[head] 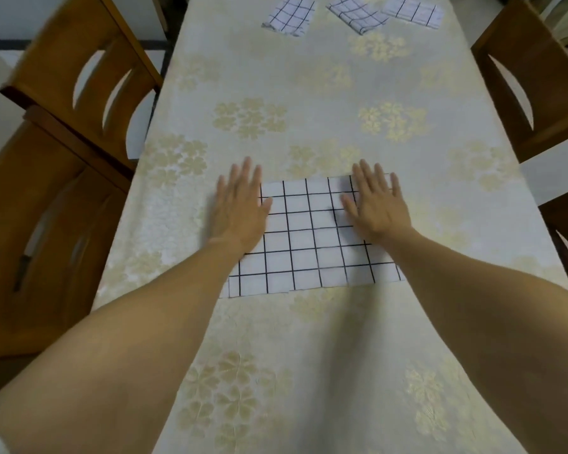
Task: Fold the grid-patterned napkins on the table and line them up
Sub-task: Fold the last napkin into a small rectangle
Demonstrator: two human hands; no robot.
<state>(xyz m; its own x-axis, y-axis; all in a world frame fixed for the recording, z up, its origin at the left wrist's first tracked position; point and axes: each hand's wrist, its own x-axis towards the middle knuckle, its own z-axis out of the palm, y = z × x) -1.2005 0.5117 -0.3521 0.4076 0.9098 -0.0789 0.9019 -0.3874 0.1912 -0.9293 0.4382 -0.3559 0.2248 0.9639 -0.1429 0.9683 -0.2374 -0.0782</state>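
Cloth napkin (pixel 312 237), flat; my left hand (pixel 240 208) and right hand (pixel 376 204) press it open-palmed, grasping nothing; smooth outward, then fold edge to edge.

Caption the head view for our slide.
Left hand and right hand press a napkin flat; three folded napkins lie beyond.

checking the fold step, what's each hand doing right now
Left hand: open, fingers straight, flat on the left edge of the napkin.
Right hand: open, fingers straight, flat on the napkin's right part.
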